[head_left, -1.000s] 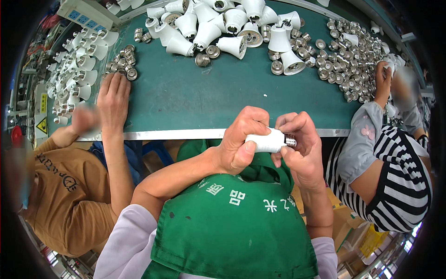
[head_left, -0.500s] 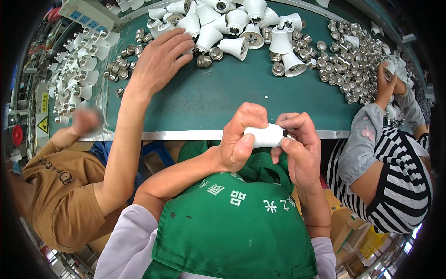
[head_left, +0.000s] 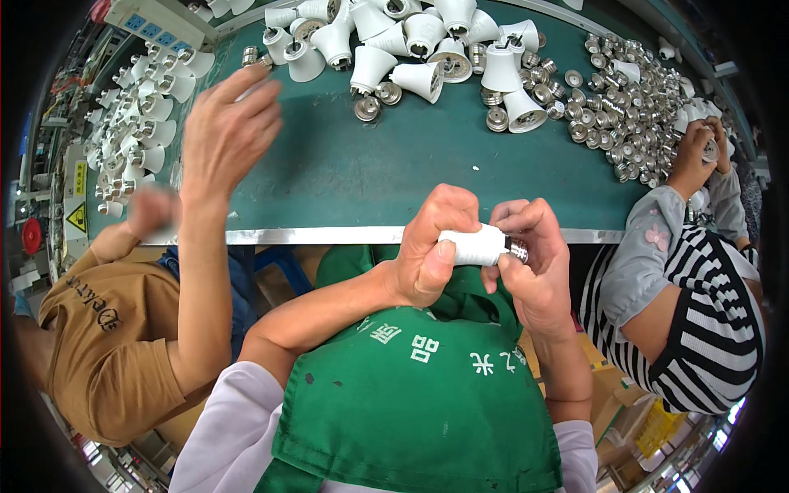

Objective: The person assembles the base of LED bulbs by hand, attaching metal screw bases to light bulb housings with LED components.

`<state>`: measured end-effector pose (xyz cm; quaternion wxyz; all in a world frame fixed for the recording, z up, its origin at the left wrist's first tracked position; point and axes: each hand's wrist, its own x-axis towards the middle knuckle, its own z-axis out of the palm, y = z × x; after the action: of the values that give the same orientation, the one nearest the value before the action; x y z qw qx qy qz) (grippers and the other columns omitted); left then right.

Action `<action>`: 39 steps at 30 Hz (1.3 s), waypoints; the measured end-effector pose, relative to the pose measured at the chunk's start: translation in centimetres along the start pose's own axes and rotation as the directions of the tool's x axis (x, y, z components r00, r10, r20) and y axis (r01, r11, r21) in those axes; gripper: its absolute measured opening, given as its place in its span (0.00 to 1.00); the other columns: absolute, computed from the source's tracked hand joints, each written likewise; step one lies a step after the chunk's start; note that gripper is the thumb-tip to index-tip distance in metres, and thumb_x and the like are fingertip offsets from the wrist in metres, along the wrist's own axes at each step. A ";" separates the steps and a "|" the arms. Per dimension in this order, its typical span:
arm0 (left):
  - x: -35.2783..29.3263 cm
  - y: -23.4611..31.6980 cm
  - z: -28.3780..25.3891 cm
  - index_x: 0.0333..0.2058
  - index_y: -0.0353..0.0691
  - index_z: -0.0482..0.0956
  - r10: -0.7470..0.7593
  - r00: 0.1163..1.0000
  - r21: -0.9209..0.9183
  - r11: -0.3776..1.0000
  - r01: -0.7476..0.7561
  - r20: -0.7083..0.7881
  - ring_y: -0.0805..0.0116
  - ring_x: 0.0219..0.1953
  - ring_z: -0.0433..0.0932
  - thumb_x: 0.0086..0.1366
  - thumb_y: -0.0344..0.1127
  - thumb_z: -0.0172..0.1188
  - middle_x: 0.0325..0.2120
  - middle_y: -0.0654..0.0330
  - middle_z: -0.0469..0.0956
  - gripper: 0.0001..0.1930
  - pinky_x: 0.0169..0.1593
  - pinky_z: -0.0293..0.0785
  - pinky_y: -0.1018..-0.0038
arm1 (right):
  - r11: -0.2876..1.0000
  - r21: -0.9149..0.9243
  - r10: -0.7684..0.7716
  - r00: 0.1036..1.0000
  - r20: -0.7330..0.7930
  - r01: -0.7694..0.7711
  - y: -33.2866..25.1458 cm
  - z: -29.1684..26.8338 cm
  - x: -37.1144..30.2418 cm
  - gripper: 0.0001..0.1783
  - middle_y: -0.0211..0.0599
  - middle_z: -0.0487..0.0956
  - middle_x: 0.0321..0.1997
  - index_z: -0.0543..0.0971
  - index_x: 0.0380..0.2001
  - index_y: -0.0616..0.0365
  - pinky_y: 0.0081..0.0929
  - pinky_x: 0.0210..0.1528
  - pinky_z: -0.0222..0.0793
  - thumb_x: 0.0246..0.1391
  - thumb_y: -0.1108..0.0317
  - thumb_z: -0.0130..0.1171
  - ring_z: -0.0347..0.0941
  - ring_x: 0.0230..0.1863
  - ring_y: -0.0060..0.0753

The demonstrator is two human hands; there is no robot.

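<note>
Gripping a white bulb housing (head_left: 468, 246) by its left end, the person's left hand (head_left: 434, 251) shows tightly curled in the head view, thumb pressed along the near side, fingers folded over the far side. That forearm slants up from the lower left across the green apron (head_left: 427, 419), the elbow bent outward. From the other side comes the right hand (head_left: 538, 267), fingers above and thumb below, pinching the metal screw cap (head_left: 517, 249) at the housing's right end; its forearm rises almost straight. Between the two, the housing lies nearly level at the near edge of the green surface (head_left: 353, 181), a dark band showing beside the cap.

To the person's left I see a co-worker's hand (head_left: 226, 135) raised over the surface, blurred; I can't tell whether it holds anything. On the far right, another co-worker's hands (head_left: 692, 162) hold a white piece (head_left: 710, 150) near a spread of loose metal caps (head_left: 604, 115). More white housings (head_left: 371, 67) lie heaped on the far side.
</note>
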<state>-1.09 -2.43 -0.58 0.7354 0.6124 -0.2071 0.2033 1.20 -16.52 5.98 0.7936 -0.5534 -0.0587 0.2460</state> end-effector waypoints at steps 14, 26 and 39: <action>0.3 0.2 -0.7 0.35 0.37 0.63 -0.174 0.979 -0.063 0.984 0.168 -0.104 0.72 0.32 0.61 0.61 0.43 0.37 0.32 0.54 0.64 0.15 0.38 0.60 0.73 | 0.998 -0.056 -0.004 0.999 0.034 0.006 0.0 -0.1 0.1 0.20 0.40 0.66 0.42 0.66 0.43 0.68 0.20 0.29 0.71 0.42 0.83 0.50 0.69 0.31 0.25; 0.9 1.2 -0.9 0.32 0.38 0.64 -0.381 0.915 -0.129 0.922 0.365 -0.134 0.71 0.29 0.64 0.61 0.50 0.36 0.29 0.52 0.67 0.19 0.35 0.62 0.75 | 0.854 -0.424 -0.327 0.945 0.011 0.301 0.9 -0.8 -0.5 0.20 0.38 0.71 0.40 0.72 0.38 0.66 0.21 0.38 0.73 0.36 0.84 0.60 0.71 0.37 0.25; 1.4 1.6 -1.3 0.31 0.36 0.65 -0.394 0.916 -0.143 0.914 0.380 -0.080 0.71 0.32 0.64 0.61 0.50 0.38 0.30 0.56 0.66 0.20 0.39 0.61 0.75 | 0.711 -0.570 -0.445 0.891 0.090 0.412 0.0 -0.4 -0.1 0.19 0.39 0.75 0.35 0.75 0.33 0.63 0.21 0.34 0.71 0.31 0.83 0.63 0.72 0.33 0.26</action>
<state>-0.76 -0.78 1.25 0.8079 0.5823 -0.0543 0.0728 1.24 -16.97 5.85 0.6253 -0.7439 -0.2355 0.0109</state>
